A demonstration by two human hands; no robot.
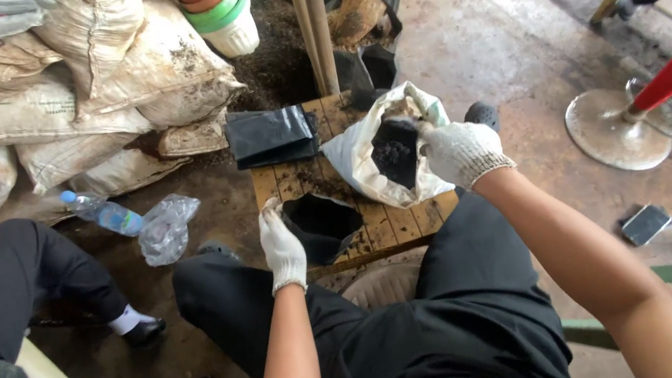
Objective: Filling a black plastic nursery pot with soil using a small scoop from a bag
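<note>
Beside white sack (363,158), open black bag (321,223)

light: soft daylight, brightest on the floor (492,38) upper right | shadows: faint, diffuse | dim: lower left corner | glare: mild on the sacks (24,94) | focus: centre sharp | edges: wide-angle bend, slight softness

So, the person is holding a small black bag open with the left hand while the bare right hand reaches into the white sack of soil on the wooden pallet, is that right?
Not quite: the right hand is not bare; like the left hand, it wears a white knit glove. The rest holds: the left hand holds the small black bag open and the right reaches into the white sack on the wooden pallet, as the head view shows.
</note>
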